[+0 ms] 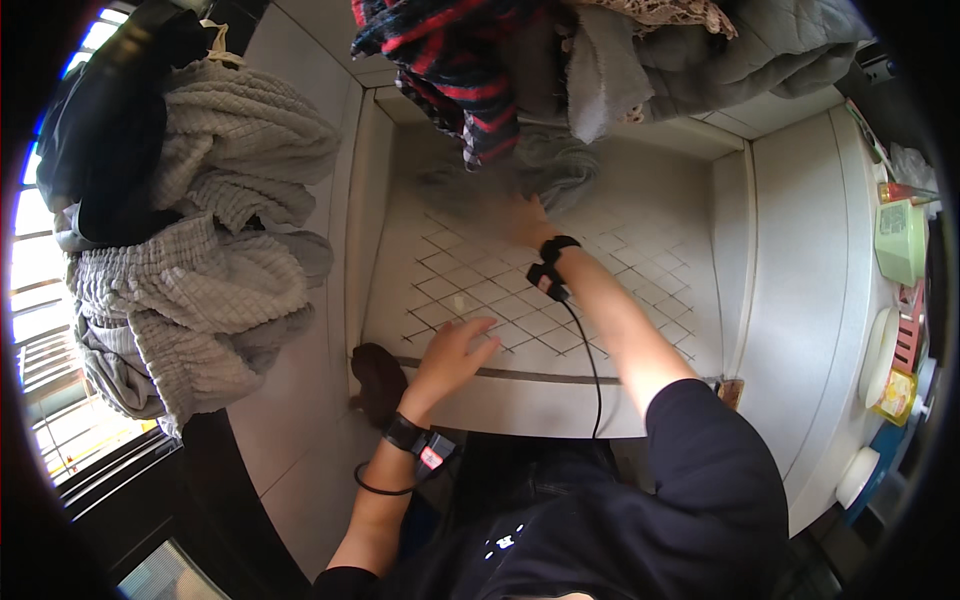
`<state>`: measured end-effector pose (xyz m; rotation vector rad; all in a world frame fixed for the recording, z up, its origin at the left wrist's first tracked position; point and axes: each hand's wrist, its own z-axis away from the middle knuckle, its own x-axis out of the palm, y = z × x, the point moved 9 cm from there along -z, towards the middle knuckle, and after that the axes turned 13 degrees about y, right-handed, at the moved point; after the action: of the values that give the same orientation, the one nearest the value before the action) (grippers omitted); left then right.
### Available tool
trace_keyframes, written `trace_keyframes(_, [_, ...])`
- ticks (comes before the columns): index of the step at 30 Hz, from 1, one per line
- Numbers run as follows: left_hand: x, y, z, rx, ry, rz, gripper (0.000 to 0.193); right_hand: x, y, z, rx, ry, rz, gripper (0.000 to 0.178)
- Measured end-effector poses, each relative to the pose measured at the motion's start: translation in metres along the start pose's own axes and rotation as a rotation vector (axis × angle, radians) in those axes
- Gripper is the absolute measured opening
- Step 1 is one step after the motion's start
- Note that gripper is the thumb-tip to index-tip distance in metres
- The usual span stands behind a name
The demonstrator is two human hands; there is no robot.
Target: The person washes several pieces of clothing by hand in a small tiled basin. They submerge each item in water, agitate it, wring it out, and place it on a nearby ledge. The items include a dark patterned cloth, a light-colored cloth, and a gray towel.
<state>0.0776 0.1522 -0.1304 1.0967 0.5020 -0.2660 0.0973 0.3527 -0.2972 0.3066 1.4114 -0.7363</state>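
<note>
A white basin (725, 270) lies before me, its sloping bottom scored with a diamond grid. Near its far side is a blurred grey cloth (572, 170). My right hand (527, 220) reaches to that cloth; its fingers are smeared by motion, so I cannot tell whether they grip it. Over the basin's near left part, my left hand (462, 350) holds nothing, fingers spread. A dark brown thing (379, 384), its kind unclear, sits at the near left corner. Each wrist wears a black band with a small device and cable.
Grey crinkled clothes (200, 280) and a black garment (105, 130) are heaped at left. A red-and-black striped garment (455, 60) and a grey quilted cloth (740, 60) overhang the far edge. On the right ledge (800, 250) stand a pale green tub (900, 240) and several containers.
</note>
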Motion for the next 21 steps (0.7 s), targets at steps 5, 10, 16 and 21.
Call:
trace_keyframes(5, [0.003,0.017,-0.006,0.131,-0.009,0.030,0.037,-0.031,0.064,0.093,-0.138,-0.179,-0.219,0.030])
trace_keyframes(10, [0.016,0.026,-0.019,0.190,0.003,0.053,0.036,-0.080,0.235,0.178,0.275,-0.224,0.167,0.027])
trace_keyframes(16, [0.048,0.034,-0.029,0.151,-0.148,-0.078,0.037,-0.085,0.253,0.186,0.703,0.204,-0.068,0.061])
trace_keyframes(21, [0.063,0.050,-0.037,0.206,-0.194,-0.125,0.037,-0.030,0.220,0.171,0.856,-0.103,-0.047,0.071])
